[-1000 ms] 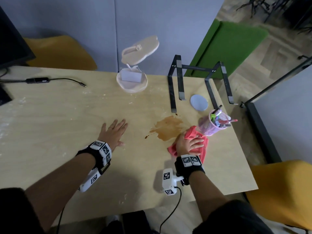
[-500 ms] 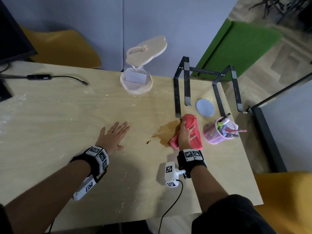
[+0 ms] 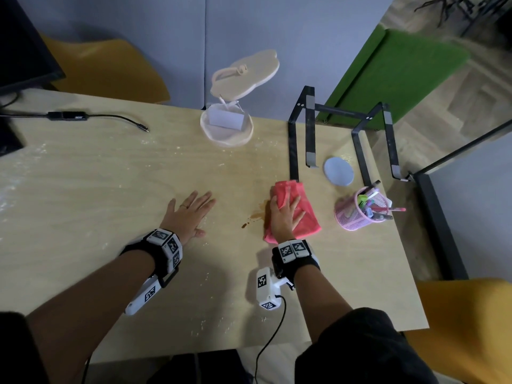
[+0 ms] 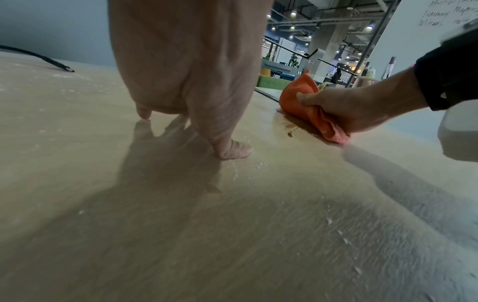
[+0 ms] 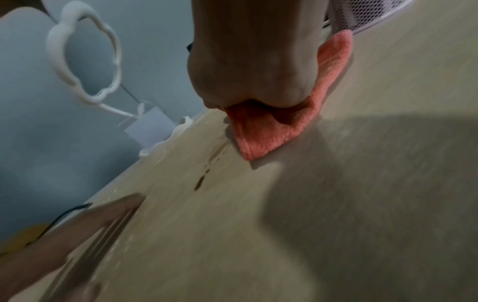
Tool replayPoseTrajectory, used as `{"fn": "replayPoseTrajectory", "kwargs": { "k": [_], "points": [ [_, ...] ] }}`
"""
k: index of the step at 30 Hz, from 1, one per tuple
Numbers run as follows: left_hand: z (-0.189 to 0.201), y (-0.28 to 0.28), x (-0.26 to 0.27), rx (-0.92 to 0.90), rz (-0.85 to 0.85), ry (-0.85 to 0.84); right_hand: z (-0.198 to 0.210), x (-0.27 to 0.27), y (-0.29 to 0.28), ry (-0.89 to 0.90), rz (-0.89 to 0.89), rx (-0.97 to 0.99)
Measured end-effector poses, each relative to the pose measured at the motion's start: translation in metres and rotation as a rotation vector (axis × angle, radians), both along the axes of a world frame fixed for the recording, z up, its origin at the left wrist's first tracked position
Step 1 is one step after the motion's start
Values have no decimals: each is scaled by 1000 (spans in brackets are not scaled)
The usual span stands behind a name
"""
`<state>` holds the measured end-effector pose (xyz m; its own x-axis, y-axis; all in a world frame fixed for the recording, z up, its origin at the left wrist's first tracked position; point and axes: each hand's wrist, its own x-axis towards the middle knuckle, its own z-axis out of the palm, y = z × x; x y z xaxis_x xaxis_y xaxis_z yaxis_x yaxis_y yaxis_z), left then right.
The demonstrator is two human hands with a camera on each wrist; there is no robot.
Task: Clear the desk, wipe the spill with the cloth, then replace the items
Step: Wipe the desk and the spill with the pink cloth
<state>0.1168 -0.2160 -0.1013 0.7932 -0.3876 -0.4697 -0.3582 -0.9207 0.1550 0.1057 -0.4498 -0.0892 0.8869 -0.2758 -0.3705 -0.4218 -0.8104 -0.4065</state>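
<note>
A red cloth (image 3: 307, 217) lies over most of the brown spill (image 3: 256, 214) on the wooden desk (image 3: 110, 189). My right hand (image 3: 285, 209) presses flat on the cloth with fingers spread. In the left wrist view the cloth (image 4: 300, 102) bunches under that hand (image 4: 349, 108), its thumb lying on the fabric, with spill drops (image 4: 289, 126) beside it. The right wrist view shows the cloth (image 5: 261, 134) under the palm (image 5: 253, 61) and a trail of drops (image 5: 200, 181). My left hand (image 3: 188, 214) rests flat and empty on the desk to the left, also seen in its own view (image 4: 194, 71).
A pink mesh pen cup (image 3: 360, 212) stands just right of the cloth. Behind it are a round grey coaster (image 3: 339, 171) and a black laptop stand (image 3: 304, 128). A cloud-shaped mirror (image 3: 235, 106) stands at the back, a cable (image 3: 97, 116) far left.
My right hand has slid the cloth away from me and to the left, from beside the pen cup onto the spill, covering most of it. The left hand stayed put.
</note>
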Motion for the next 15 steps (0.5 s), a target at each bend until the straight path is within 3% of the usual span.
{"fn": "replayPoseTrajectory", "kwargs": {
  "k": [11, 15],
  "points": [
    [2, -3, -4, 72, -25, -67, -6, -38, 52, -107, 210, 251],
    [9, -6, -5, 79, -24, -52, -1, -53, 52, 17, 141, 548]
  ]
}}
